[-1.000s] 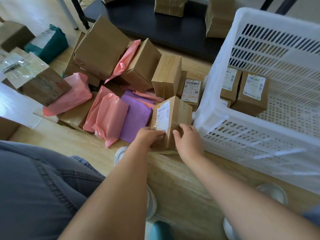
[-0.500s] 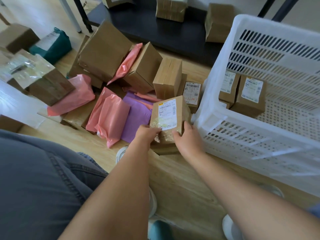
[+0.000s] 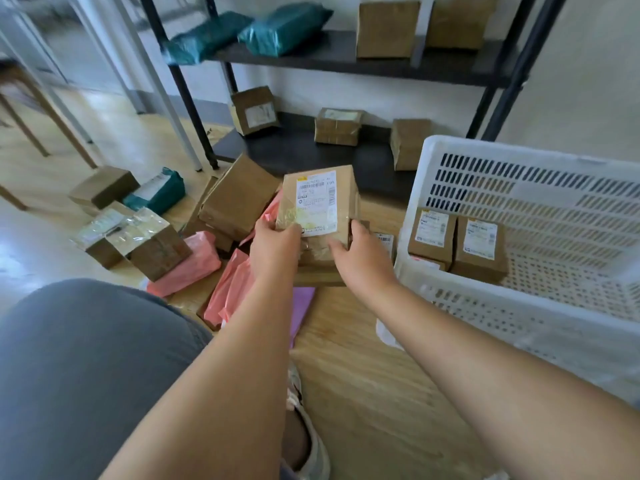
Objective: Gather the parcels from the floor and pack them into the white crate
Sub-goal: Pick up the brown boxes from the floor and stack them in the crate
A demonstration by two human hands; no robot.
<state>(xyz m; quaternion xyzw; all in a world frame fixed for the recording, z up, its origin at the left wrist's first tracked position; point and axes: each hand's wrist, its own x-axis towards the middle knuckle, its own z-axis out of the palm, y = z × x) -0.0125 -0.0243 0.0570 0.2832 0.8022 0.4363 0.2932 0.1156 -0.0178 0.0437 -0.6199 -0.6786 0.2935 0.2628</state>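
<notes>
A brown cardboard parcel [image 3: 320, 202] with a white label is lifted off the floor, held between my left hand [image 3: 275, 244] at its lower left and my right hand [image 3: 360, 252] at its lower right. It hangs left of the white crate [image 3: 519, 306], which stands on the floor at the right. Inside the crate two labelled brown boxes [image 3: 457, 242] stand side by side against its left wall. On the floor to the left lie a large brown box [image 3: 239, 199], pink mailers [image 3: 194, 263] and a purple mailer [image 3: 303, 306], partly hidden by my arms.
A black shelf unit [image 3: 346, 60] stands behind the pile with teal bags [image 3: 249, 34] and brown boxes on its shelves. More boxes and a teal bag [image 3: 157, 192] lie on the wooden floor at the left. My knee fills the lower left.
Both hands have raised the labelled parcel off the floor pile and turned its label toward me. My head has tilted up, bringing the shelf into view.
</notes>
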